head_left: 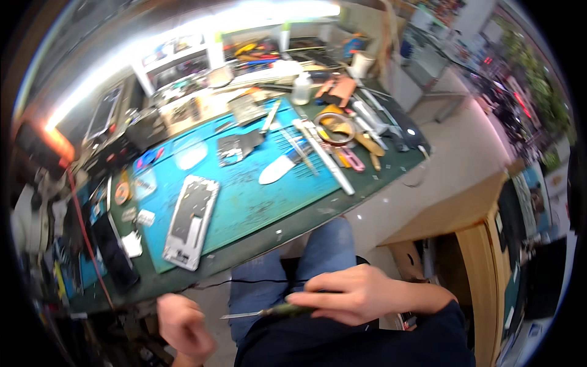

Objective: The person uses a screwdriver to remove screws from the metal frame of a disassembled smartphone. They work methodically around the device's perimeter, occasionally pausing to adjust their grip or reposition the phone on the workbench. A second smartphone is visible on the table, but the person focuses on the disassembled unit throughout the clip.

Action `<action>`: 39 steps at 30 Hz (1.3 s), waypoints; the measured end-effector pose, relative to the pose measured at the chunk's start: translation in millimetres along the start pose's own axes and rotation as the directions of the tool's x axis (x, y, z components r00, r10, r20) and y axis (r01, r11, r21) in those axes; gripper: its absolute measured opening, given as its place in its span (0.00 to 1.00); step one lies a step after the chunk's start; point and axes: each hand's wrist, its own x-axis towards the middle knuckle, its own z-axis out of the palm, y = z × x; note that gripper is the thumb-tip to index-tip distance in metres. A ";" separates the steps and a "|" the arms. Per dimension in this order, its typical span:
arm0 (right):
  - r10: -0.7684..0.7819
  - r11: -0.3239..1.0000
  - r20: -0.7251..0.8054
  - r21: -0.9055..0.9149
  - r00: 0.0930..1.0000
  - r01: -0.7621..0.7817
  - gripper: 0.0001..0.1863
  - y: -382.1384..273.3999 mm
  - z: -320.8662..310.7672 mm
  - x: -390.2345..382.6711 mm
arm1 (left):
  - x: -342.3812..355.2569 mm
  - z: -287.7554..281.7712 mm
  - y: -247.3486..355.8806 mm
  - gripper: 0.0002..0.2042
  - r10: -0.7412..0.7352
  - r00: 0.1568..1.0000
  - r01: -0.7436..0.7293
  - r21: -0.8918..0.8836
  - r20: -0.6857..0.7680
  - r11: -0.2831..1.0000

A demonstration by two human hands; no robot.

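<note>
**In front of the worktop [260, 243], a slim tool [282, 309] held over the lap [321, 251]**

Just off the worktop's front edge, the right hand [348, 296] has its fingers clamped on the tool's green handle, the thin metal shaft pointing to the person's left. This grip probably keeps the shaft free and easy to steer. The left hand [185, 324] is near the tip, seemingly apart from it; its fingers look curled, but whether they close on anything cannot be told.

Near the front left corner of the blue mat [244, 208], a silver phone shell [191, 223] lies at a slant, presumably left there for easy reach. Toward the worktop's right back corner sit a tape roll [333, 143] and a white bottle [301, 89], likely parked within arm's length.

The right hand covers the rear of the handle. Motion blur softens the left hand, whose forearm the lower rim cuts off. Glare from the lamp [183, 40] washes out the back, and small parts crowding the worktop's left edge are hard to make out.
</note>
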 end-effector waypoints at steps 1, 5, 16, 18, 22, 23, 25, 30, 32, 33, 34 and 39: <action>0.020 0.999 -0.016 -0.029 1.000 -0.020 0.27 2.5 -6.8 -3.6 | -1.6 -11.2 -5.2 0.07 -0.089 0.991 0.091 0.015 -0.102 0.996; 0.156 0.988 -0.074 0.000 0.985 -0.156 0.27 10.0 -24.2 -10.3 | -16.0 -25.6 1.8 0.08 -0.263 0.938 0.267 0.014 0.225 0.964; 0.300 0.940 -0.198 -0.107 0.933 -0.325 0.27 40.6 -33.3 -11.4 | -31.3 27.9 11.4 0.10 -0.005 0.759 0.153 -0.171 0.651 0.973; 0.354 0.925 -0.211 -0.064 0.911 -0.375 0.29 39.4 -35.0 -3.5 | -14.3 21.8 13.8 0.08 0.030 0.815 0.107 -0.201 0.579 0.974; 0.362 0.915 -0.185 -0.118 0.914 -0.386 0.36 52.0 -35.4 7.3 | 37.4 16.6 6.7 0.18 0.064 0.930 -0.061 -0.020 0.363 0.998; 0.338 0.920 -0.190 -0.141 0.922 -0.367 0.36 55.0 -35.6 10.3 | 44.1 11.1 -1.6 0.18 0.071 0.932 -0.115 0.104 0.355 0.988; 0.292 0.926 -0.198 -0.188 0.936 -0.328 0.36 60.0 -35.5 16.6 | 60.8 13.3 -8.1 0.19 -0.027 0.967 -0.087 0.427 0.254 0.900; 0.264 0.933 -0.161 -0.207 0.951 -0.294 0.36 62.7 -36.9 33.8 | 77.8 36.8 -14.7 0.47 -0.279 0.930 0.080 0.608 0.240 0.790; 0.249 0.935 -0.150 -0.218 0.957 -0.278 0.35 64.3 -36.5 39.1 | 83.0 39.0 -16.9 0.46 -0.296 0.926 0.113 0.577 0.234 0.809; 0.235 0.938 -0.148 -0.226 0.961 -0.264 0.35 65.8 -36.6 42.2 | 86.4 39.5 -18.4 0.45 -0.305 0.924 0.129 0.561 0.232 0.818; 0.222 0.939 -0.147 -0.235 0.964 -0.252 0.35 66.9 -36.7 44.3 | 89.4 38.6 -19.5 0.45 -0.294 0.925 0.114 0.564 0.240 0.818; 0.180 0.920 -0.089 -0.338 0.980 -0.199 0.34 65.9 -34.7 51.8 | 93.3 24.6 -10.8 0.45 -0.313 0.881 0.135 0.446 0.355 0.885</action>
